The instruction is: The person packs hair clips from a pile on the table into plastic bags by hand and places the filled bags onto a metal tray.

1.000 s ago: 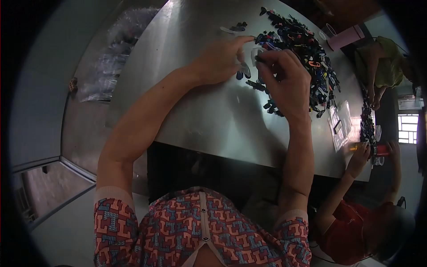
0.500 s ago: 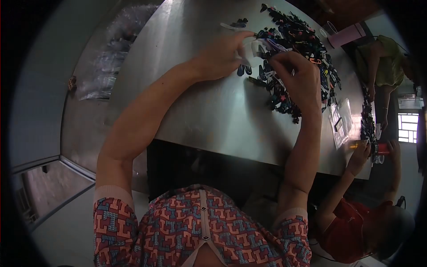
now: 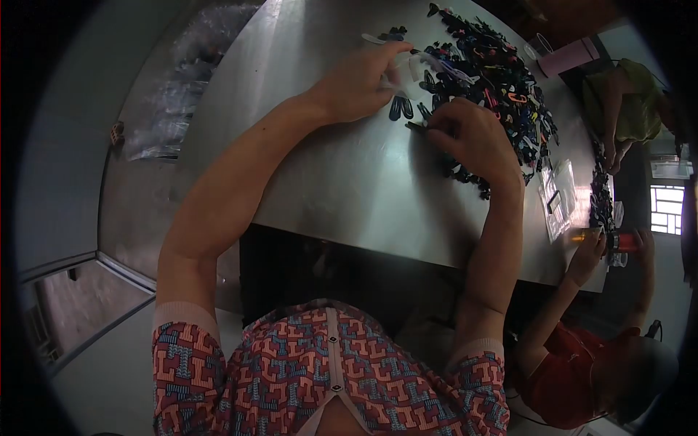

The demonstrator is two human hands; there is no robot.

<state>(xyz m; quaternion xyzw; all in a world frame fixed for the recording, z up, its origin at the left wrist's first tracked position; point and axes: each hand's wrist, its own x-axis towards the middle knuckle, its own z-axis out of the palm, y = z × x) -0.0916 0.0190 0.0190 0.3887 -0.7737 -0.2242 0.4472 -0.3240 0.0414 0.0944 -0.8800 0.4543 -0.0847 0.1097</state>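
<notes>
My left hand (image 3: 367, 83) is closed on the edge of a small clear plastic bag (image 3: 412, 78), which stands partly open over the near side of a heap of hair clips (image 3: 502, 87). My right hand (image 3: 472, 134) is at the heap's near edge, thumb and fingers pinched at the end of a dark hair clip (image 3: 416, 126). A few black snap clips (image 3: 400, 108) lie on the metal table (image 3: 327, 174) just below the bag. The right hand hides part of the heap.
Further off lie more clips with a white strip (image 3: 373, 39). A pink tumbler (image 3: 567, 58) and flat clear bags (image 3: 558, 200) are to the right. Two people work along the right side, one holding a red item (image 3: 625, 243). Plastic bags (image 3: 171, 109) lie at left.
My right hand has moved from the bag's mouth down and left to the dark clip at the heap's edge. My left hand keeps the bag, shifted slightly.
</notes>
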